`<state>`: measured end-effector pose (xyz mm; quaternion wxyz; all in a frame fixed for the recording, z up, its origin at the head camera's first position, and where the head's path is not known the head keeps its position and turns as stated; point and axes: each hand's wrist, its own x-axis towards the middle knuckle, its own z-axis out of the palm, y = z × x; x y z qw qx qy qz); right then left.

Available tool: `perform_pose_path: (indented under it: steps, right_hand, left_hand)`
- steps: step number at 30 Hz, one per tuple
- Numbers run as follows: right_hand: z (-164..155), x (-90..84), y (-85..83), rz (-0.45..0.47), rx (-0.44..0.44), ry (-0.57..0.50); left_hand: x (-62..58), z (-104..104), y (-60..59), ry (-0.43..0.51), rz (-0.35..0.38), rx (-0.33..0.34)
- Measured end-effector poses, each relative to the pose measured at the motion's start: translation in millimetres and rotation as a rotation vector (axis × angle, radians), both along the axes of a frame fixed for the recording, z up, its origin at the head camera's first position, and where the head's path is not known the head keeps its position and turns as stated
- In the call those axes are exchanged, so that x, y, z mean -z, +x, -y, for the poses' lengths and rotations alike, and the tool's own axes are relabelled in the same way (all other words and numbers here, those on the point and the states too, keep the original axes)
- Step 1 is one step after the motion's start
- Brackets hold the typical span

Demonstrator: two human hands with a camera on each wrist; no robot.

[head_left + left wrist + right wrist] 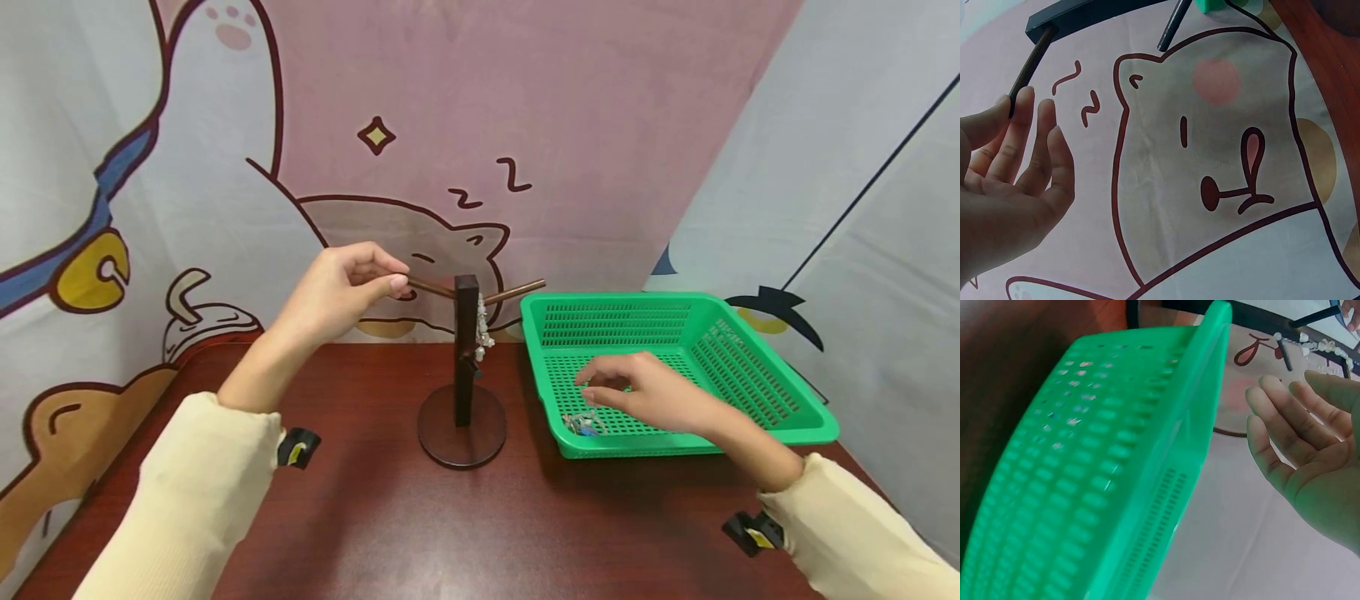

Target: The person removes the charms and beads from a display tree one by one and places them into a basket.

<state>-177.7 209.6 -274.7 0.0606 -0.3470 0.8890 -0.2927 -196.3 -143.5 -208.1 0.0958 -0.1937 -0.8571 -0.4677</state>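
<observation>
The left hand [341,287] pinches the tip of the left peg [431,288] of a dark wooden stand [465,367], thumb and fingertips closed on the rod's end. The stand rests upright on the surface [390,517], just left of a green basket [750,317]. A pale beaded string [483,329] hangs against the post, below the right peg [513,292]; whether it loops over that peg cannot be told.

The right hand [648,392] reaches down into the basket with its grip apart, fingers loosely extended and holding nothing. Just beside its fingertips, in the near left corner, lies a small tangle of jewellery [583,423], clear and blue; it looks like the only thing in the basket. The rest of the mesh floor shows bare.

The risks, as a judgement: the stand is tall on a small round base, so a sideways pull on the peg could tip it and shed the beaded string. The tangle is fine and knotted, so a loose pinch could lift only part of it, or snag a strand in the basket's mesh and drag the light basket along the surface.
</observation>
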Motion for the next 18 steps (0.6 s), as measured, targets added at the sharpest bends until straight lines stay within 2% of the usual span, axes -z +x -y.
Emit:
perform_pose_path:
  steps: [10, 18]
  right_hand:
    - [34, -6.9, -10.5, -0.024, -0.057, -0.038]
    - [54, -10.6, -17.4, -0.091, -0.036, -0.019]
  left_hand:
    - [0.4, 0, -0.1, -0.001, -0.001, -0.004]
    - [-0.1, -1, 0.0, 0.000, 0.001, 0.001]
